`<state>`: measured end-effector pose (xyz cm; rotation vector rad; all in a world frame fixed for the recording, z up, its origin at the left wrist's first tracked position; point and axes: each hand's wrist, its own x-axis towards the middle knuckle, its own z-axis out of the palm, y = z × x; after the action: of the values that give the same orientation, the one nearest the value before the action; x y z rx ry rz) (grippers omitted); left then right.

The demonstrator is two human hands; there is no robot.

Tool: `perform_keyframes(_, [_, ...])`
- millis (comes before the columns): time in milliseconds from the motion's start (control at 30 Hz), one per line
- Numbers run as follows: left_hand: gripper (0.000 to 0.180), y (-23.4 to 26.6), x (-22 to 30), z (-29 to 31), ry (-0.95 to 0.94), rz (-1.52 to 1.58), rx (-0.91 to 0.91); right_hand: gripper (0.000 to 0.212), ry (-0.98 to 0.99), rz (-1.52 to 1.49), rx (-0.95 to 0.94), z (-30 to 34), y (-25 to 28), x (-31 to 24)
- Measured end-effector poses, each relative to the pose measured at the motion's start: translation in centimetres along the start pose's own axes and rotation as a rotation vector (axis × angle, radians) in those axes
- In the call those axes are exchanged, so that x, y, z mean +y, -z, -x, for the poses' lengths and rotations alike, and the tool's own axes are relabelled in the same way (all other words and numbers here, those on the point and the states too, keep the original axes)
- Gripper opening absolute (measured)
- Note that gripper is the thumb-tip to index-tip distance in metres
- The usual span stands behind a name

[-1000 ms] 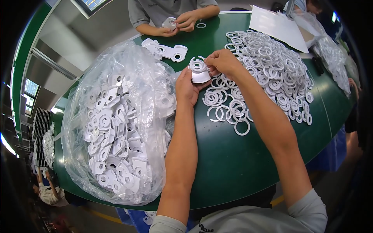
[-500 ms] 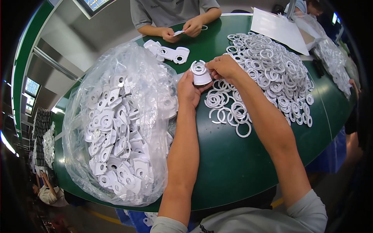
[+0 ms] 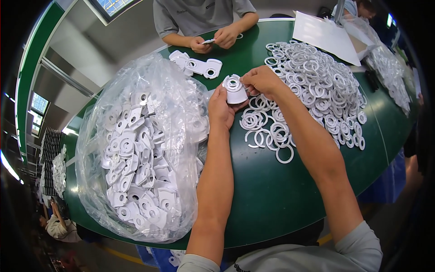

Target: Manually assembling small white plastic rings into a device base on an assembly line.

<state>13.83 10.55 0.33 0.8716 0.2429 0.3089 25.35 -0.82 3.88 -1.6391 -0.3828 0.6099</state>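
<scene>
My left hand (image 3: 220, 107) is closed around a white plastic part (image 3: 236, 98) with a rounded top and a wider lower end, held above the table. Over the part's round end lies a white open ring (image 3: 228, 83). At the right edge of that ring, the fingers of my right hand (image 3: 262, 80) are pinched together on it; the fingertips partly hide the contact. Just below my right hand, several loose white rings (image 3: 284, 154) lie spread on the green table.
A large clear plastic bag (image 3: 90, 181) full of white plastic parts (image 3: 127, 145) stands at left. Finished-looking white parts (image 3: 211, 68) lie beyond it. Right is a big heap of rings (image 3: 312, 81), with a white sheet (image 3: 324, 38) behind. Opposite, a co-worker's hands (image 3: 224, 37) hold a small white piece.
The view has shifted slightly, so the scene sits a little lower. The white part in my left hand has tilted slightly; both hands keep nearly the same place.
</scene>
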Motion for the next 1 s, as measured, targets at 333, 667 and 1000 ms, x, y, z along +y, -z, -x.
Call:
perform_keyframes(333, [0.032, 0.1, 0.0, 0.0, -0.016, -0.073, 0.016, 0.018, 0.095, 0.17, 0.057, 0.3, -0.9, -0.2])
perform_keyframes(667, [0.035, 0.3, -0.7, -0.2, -0.057, -0.093, -0.033, 0.04, 0.167, 0.493, -0.007, 0.7, -1.2, 0.3])
perform_keyframes(1000, [0.039, 0.7, -2.1, -0.7, -0.254, -0.403, 0.014, 0.04, 0.188, 0.818, 0.021, 0.9, -1.2, -0.1])
